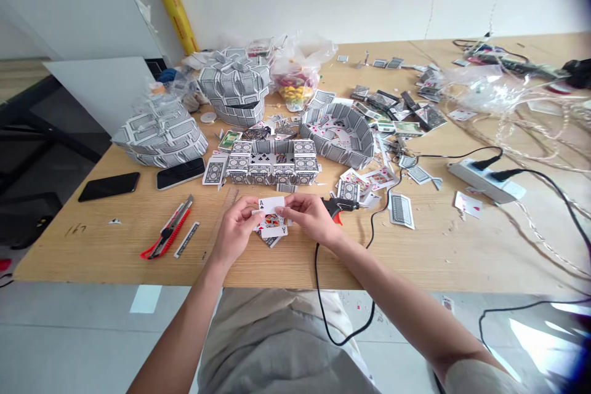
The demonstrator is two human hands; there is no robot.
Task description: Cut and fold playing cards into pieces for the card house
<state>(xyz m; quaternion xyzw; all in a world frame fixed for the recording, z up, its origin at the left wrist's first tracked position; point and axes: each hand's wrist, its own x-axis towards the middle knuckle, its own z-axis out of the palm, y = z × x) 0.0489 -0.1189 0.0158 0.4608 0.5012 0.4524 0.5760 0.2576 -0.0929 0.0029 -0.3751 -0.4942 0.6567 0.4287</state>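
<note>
Both hands hold playing cards (273,231) together above the table's front part; an ace lies among them, and a face card shows in the middle. My left hand (236,226) pinches their left side with the thumb on top. Gripping the right side is my right hand (310,215), its thumb laid across the card faces. Just beyond the hands stands a rectangular box built of folded playing cards (272,173), with cards lying face up inside. A black glue gun (342,204) with an orange trigger lies right beside my right hand.
A red utility knife (168,231), a narrow card strip (187,240) and two phones (109,186) lie on the left. Folded-card containers (161,132) stand behind. Loose cards and a white power strip (484,180) are at right. The glue gun's black cable (318,283) hangs over the front edge.
</note>
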